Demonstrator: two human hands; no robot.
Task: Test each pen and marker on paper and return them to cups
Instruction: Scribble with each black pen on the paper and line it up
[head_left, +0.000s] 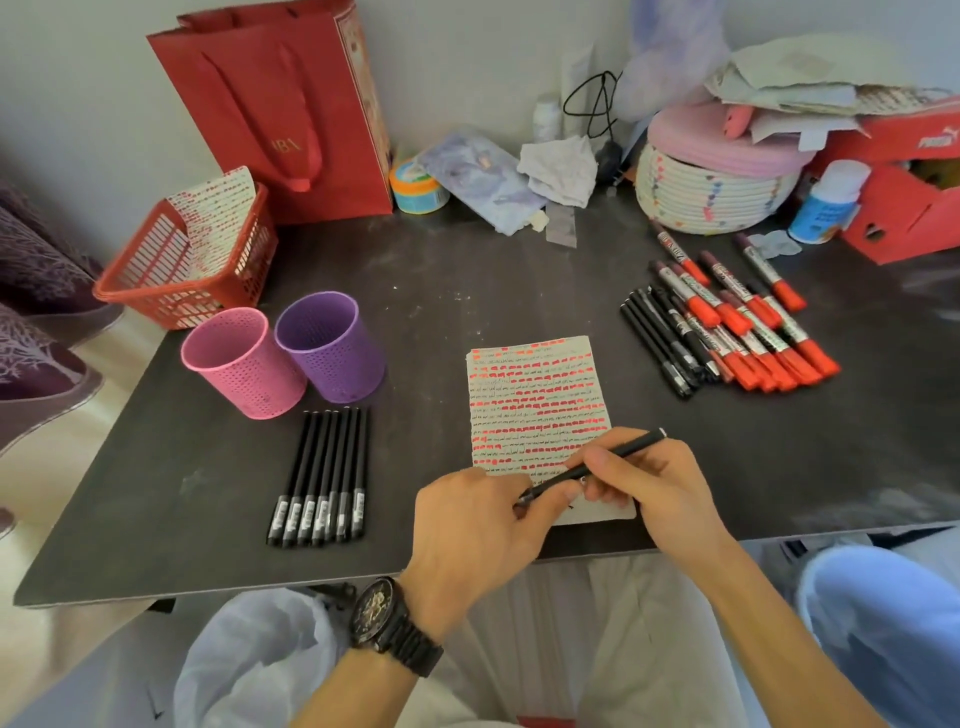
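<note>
A sheet of paper (537, 405) covered in rows of red and black marks lies on the dark table near the front edge. Over its lower part my right hand (641, 480) grips a slim black pen (618, 454), tip pointing left and down. My left hand (480, 525) pinches the pen's tip end, where the cap sits. A pink cup (244, 364) and a purple cup (330, 345) stand at the left, both looking empty. Several black pens (324, 478) lie in a row in front of the cups. Several red-capped markers (748, 317) and black pens (665, 338) lie in a heap at the right.
A red basket (182, 260) holding a marked sheet and a red gift bag (291, 114) stand at the back left. A woven lidded basket (711, 176), a white bottle (828, 208), a red shoebox (914, 202) and crumpled paper crowd the back right. The table's front edge (260, 587) is near my lap.
</note>
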